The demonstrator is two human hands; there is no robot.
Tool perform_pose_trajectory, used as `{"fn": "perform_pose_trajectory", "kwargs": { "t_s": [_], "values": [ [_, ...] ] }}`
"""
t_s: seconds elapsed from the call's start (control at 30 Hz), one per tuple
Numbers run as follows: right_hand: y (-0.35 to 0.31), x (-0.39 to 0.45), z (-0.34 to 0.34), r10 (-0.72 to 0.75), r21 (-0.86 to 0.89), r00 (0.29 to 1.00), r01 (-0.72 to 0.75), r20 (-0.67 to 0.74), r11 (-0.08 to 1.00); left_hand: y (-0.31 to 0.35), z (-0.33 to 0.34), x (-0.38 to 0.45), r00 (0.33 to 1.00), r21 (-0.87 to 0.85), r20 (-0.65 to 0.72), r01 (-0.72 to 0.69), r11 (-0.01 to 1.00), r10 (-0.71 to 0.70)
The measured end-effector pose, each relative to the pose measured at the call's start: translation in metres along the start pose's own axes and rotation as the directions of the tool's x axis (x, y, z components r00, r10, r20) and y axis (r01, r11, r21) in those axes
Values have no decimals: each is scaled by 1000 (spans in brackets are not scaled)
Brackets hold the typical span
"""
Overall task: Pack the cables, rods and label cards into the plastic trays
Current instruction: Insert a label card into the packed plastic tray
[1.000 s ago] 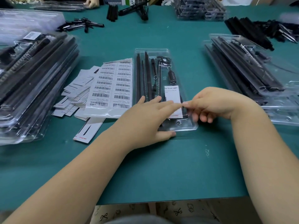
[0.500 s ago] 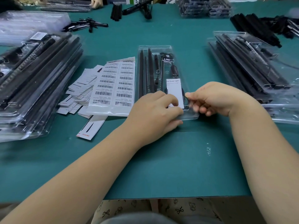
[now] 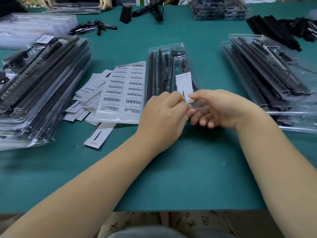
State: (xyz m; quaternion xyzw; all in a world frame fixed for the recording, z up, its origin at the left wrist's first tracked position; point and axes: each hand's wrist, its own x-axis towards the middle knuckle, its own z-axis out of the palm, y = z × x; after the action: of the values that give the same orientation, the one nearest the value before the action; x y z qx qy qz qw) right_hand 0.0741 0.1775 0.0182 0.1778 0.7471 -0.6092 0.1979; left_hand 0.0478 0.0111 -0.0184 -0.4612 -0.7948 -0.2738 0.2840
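Bare green table (image 3: 180, 177) lies nearest, then the left hand (image 3: 163, 114) and right hand (image 3: 221, 109), fingers curled, both gripping the near end of the clear tray (image 3: 180, 47) holding rods (image 3: 151, 74) and a white card (image 3: 184, 85), with barcode sheets (image 3: 125, 93) touching its left edge and filled tray stacks (image 3: 274, 79) well apart to the right.

Both hands at the near end of a clear tray

The left hand (image 3: 164, 114) and right hand (image 3: 217, 109) grip the tray (image 3: 154, 54), which holds black rods (image 3: 151, 73) and a white card (image 3: 184, 83), on the green table (image 3: 188, 169).
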Motion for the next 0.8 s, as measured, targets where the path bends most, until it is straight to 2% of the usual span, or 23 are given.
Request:
{"fn": "perform_pose_trajectory", "kwargs": {
  "t_s": [0.1, 0.2, 0.4, 0.5, 0.57, 0.6, 0.7, 0.73, 0.8],
  "values": [
    [1, 1, 7, -26, 205, 996, 8, 86, 979, -4, 0, 0, 999, -2, -36, 18, 1000, -19],
    [1, 2, 10, -8, 278, 997, -15, 81, 960, -7, 1, 1, 1000, 32, 10, -5, 999, 5],
    [-1, 7, 13, 18, 204, 999, -7, -48, 979, -12, -4, 3, 963, -29, 260, 87, 996, -77],
    [-2, 7, 7, 28, 169, 995, -12, -95, 986, -11, -10, 3, 949, -140, 284, 180, 974, -134],
    [0, 7, 4, 37, 154, 990, -16, -134, 988, -13, -12, 2, 943, -143, 288, 214, 966, -166],
    [0, 6, 3, 35, 141, 988, -14, -151, 990, -16, -11, 1, 921, -87, 336, 237, 968, -195],
    [1, 8, 6, 22, 79, 978, -6, -207, 997, -24, -3, -2, 768, 160, 545, 297, 942, -335],
    [1, 8, 6, 19, 45, 973, -9, -232, 999, -25, 0, -2, 742, 189, 576, 287, 939, -343],
    [1, 8, 5, 15, -41, 964, -27, -266, 999, -26, 4, -1, 739, 199, 592, 252, 947, -321]
  ]
}}
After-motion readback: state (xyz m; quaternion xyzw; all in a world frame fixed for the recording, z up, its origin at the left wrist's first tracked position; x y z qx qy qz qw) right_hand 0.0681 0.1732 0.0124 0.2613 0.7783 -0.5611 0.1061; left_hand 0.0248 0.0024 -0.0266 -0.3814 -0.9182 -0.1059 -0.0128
